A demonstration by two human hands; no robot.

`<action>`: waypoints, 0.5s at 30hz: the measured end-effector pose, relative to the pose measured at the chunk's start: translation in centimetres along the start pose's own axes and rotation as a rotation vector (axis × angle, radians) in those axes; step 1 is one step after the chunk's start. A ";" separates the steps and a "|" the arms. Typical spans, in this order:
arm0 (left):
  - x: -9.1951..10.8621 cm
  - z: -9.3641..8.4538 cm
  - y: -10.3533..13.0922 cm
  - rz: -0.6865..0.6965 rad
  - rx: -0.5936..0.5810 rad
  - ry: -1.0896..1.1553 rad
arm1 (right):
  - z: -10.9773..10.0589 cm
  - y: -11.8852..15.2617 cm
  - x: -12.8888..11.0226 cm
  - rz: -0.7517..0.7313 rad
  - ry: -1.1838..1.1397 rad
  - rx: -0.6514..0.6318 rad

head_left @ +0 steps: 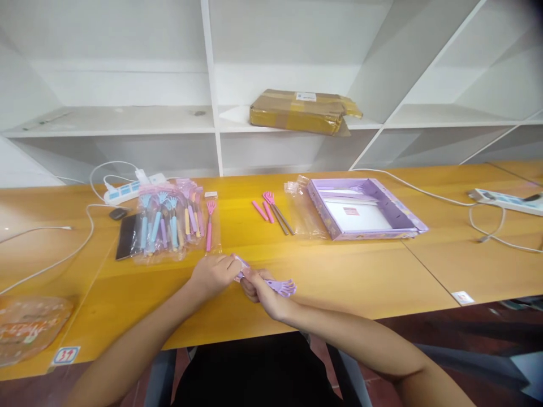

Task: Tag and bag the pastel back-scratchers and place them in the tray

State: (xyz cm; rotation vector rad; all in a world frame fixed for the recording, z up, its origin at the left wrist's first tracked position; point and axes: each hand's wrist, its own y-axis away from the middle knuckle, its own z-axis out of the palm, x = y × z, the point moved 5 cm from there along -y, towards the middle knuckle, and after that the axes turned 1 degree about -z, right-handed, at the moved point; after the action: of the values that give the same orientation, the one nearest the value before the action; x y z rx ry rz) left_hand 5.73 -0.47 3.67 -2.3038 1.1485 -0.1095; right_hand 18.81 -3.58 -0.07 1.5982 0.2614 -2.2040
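A purple hand-shaped scratcher [285,287] is in my right hand [262,287], its fingered head poking out to the right. My left hand [216,272] is closed beside it, around the other end of the purple piece, where a bit of clear wrap shows. Behind my hands lie pink scratcher heads on metal rods [280,213] and two loose pink handles [263,211]. Farther left, a pink scratcher [209,226] lies in a clear bag, beside a pile of bagged blue, purple and yellow scratchers [169,223].
An open purple box [335,227] with clear plastic [303,209] beside it stands right of centre. Power strips [123,193] with white cables lie at both sides. A black flat object [125,237] sits under the bags. A taped carton [297,110] rests on the shelf.
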 end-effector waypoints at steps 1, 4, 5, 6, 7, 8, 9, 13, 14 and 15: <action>0.0 0.0 -0.2 -0.013 -0.036 0.049 | -0.1 0.5 -0.1 -0.023 0.016 0.012; 0.3 0.0 -0.6 -0.042 -0.111 0.212 | -0.6 2.2 -0.1 -0.079 0.119 0.057; 0.5 0.0 -0.7 -0.034 -0.123 0.251 | -0.8 2.8 0.0 -0.080 0.147 0.071; 0.7 0.0 -0.9 -0.020 -0.132 0.271 | -1.0 3.3 0.1 -0.074 0.166 0.082; 0.9 -0.1 -1.0 -0.004 -0.138 0.275 | -1.1 3.8 0.3 -0.063 0.175 0.091; 1.0 -0.2 -1.1 0.010 -0.141 0.269 | -1.3 4.2 0.4 -0.056 0.174 0.100; 1.1 -0.2 -1.2 0.022 -0.144 0.259 | -1.4 4.5 0.5 -0.053 0.170 0.106; 1.0 -0.4 -1.3 0.028 -0.153 0.251 | -1.7 4.9 0.6 -0.071 0.179 0.109; 0.9 -0.5 -1.3 0.027 -0.159 0.254 | -1.8 4.9 0.6 -0.073 0.188 0.104; 0.8 -0.5 -1.2 0.023 -0.165 0.255 | -1.8 5.0 0.6 -0.072 0.198 0.098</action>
State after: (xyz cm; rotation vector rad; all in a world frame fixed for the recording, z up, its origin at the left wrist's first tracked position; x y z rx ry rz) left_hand 6.94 -0.70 4.63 -2.4737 1.3544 -0.3192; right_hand 22.33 -7.50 -0.79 1.8920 0.2756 -2.1415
